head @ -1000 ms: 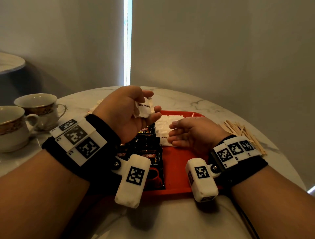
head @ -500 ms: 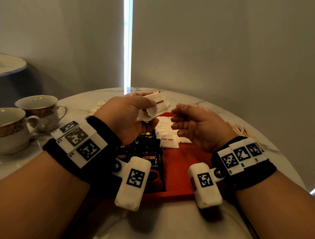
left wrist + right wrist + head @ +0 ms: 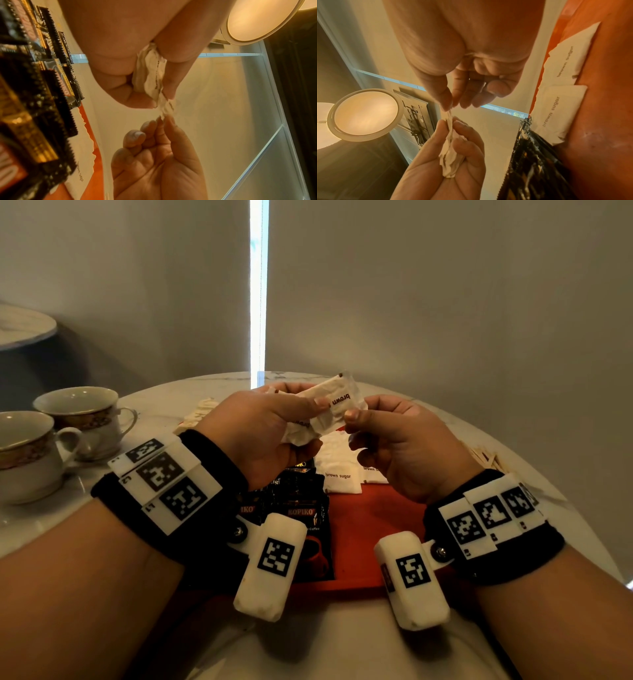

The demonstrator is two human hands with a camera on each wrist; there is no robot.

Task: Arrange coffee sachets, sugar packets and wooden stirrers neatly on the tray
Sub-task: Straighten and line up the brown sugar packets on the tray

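Observation:
Above the red tray (image 3: 370, 525), my left hand (image 3: 308, 412) grips a small bunch of white brown sugar packets (image 3: 329, 409). My right hand (image 3: 354, 417) pinches the end of the topmost packet between thumb and forefinger. The right wrist view shows that pinch at the packets' (image 3: 449, 148) upper tip. Black Kopiko coffee sachets (image 3: 298, 508) lie overlapping on the tray's left half. More sugar packets (image 3: 339, 474) lie flat on its far middle, also visible in the right wrist view (image 3: 565, 101). Wooden stirrers (image 3: 486, 457) lie on the table right of the tray, partly hidden by my right wrist.
Two white teacups with gold bands (image 3: 78, 419) (image 3: 27, 453) stand at the round marble table's left. A few pale packets (image 3: 202, 412) lie on the table beyond my left hand. The tray's right half (image 3: 376, 508) shows bare red. Walls close in behind the table.
My right hand lifted off the tray's sugar packets and rose to pinch the packet in my left hand. The left hand moved up and right with its packets.

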